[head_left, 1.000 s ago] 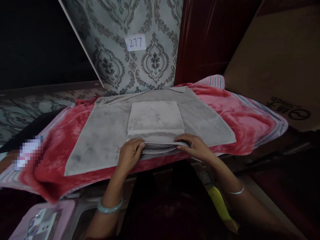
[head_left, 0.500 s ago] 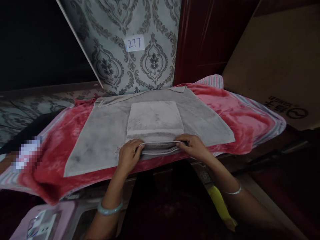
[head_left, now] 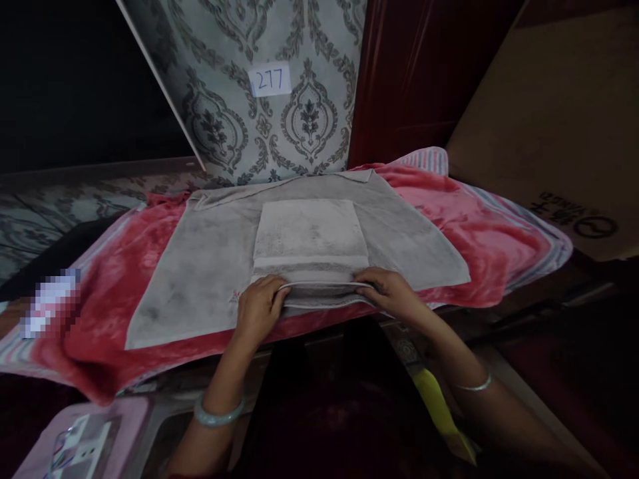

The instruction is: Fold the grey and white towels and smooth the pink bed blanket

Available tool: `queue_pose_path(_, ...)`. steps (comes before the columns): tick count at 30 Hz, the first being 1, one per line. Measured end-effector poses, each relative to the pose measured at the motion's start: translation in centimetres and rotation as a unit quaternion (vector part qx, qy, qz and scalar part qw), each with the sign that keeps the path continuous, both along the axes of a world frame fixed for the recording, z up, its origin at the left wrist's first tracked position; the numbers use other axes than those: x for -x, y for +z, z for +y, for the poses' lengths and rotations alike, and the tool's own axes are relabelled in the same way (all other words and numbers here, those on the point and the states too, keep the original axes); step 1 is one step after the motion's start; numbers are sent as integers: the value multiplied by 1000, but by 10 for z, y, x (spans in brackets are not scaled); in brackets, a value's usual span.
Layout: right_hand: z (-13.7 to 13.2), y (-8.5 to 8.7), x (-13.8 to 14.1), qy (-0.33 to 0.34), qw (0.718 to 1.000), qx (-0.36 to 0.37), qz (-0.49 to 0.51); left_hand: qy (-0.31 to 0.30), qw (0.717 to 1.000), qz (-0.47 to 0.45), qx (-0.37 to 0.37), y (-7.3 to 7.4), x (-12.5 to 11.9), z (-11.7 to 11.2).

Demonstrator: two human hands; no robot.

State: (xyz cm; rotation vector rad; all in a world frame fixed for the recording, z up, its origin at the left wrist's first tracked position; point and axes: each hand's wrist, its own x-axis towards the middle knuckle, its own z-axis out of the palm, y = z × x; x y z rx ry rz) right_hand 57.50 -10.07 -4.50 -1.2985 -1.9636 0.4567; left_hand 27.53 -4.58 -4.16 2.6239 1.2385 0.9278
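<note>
A light grey towel (head_left: 309, 229), folded into a rectangle, lies in the middle of a larger grey cloth (head_left: 200, 279). My left hand (head_left: 259, 306) pinches the near left corner of the folded towel between thumb and fingers. At its near right corner my right hand (head_left: 387, 289) grips the same edge. Between the hands the near edge is lifted a little, and a gap shows between its layers. The grey cloth is spread flat, with its far edge partly folded over.
Beneath the cloth lies a red blanket (head_left: 100, 332) with striped edges. A large cardboard box (head_left: 549, 133) stands at the right, a dark screen (head_left: 84, 86) at the left. A number card (head_left: 269, 78) is on the wallpaper. A pink stool (head_left: 127, 426) sits at lower left.
My right hand has shifted slightly to the right along the towel's edge, with its fingers closer on it. My left hand stays nearly in place. The view has tilted slightly.
</note>
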Motion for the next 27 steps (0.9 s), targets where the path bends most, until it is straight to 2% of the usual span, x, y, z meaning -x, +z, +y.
queue_pose_path(4, -6, -5, -4, 38, 998, -33, -31, -23, 999, 12, -21, -8, 8, -6)
queue_pose_path(9, -14, -5, -3, 41, 998, -28, -34, -63, 997, 37, -34, -13, 18, -13)
queue_pose_path(14, -25, -7, 1, 39, 995, -39, -83, -57, 995, 29, -72, -16, 20, -8)
queue_pose_path(17, -25, -12, 5, 17, 993, -61, -98, -48, 997, 23, -62, -13, 16, -3)
queue_pose_path(22, -10, -14, 5, -55, 996, -52, -43, 6, 997, 54, -48, -7, 6, 5)
queue_pose_path(25, 6, -6, 5, -81, 996, -30, -20, 18, 998, 42, -42, -9, 6, 6)
queue_pose_path(27, 15, 2, 3, -82, 996, -13, -11, 4, 999, 20, -41, -11, 8, 4)
